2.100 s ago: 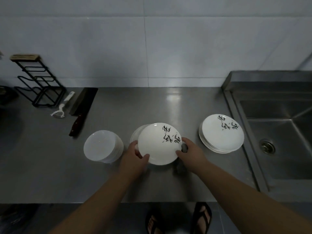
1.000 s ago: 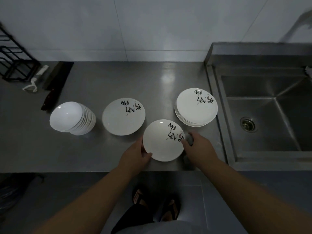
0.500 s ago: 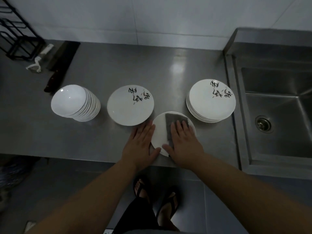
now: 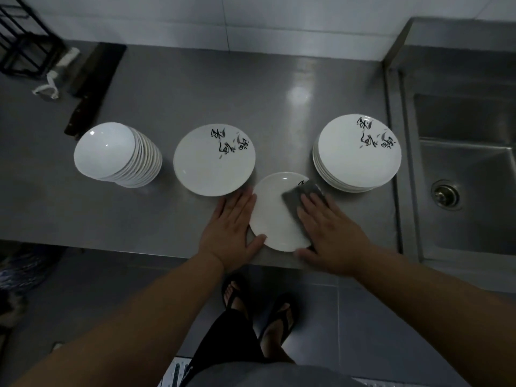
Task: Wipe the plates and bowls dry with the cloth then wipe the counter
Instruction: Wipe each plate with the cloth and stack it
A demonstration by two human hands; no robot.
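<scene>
Head view: steel bench (image 4: 195, 88) with the dishes in a row. Small white plate (image 4: 272, 216) lies flat at the near edge, about 6 o'clock of the bench. Right hand (image 4: 332, 230) lies flat, fingers straight, pressing a grey cloth (image 4: 300, 195) onto the plate's 2 o'clock side; the cloth covers most of the plate's black print. Left hand (image 4: 231, 230) lies flat on the bench at the plate's 9 o'clock, fingers straight, thumb touching the rim at 7 o'clock; it grasps nothing.

Single printed plate (image 4: 214, 160) sits at 10 o'clock of the small plate, just beside it. Stack of printed plates (image 4: 357, 153) sits at 2 o'clock, close to the cloth, next to the sink (image 4: 469, 174) at 3 o'clock of the bench. Leaning stack of plain white bowls (image 4: 117, 155) sits at 9 o'clock, well apart from the hands.

Far left, around 10 o'clock: cleaver (image 4: 92, 85), white peeler (image 4: 53, 82) beside it, black wire rack (image 4: 25, 46) in the corner. White tiled wall (image 4: 251, 20) at 12 o'clock.
</scene>
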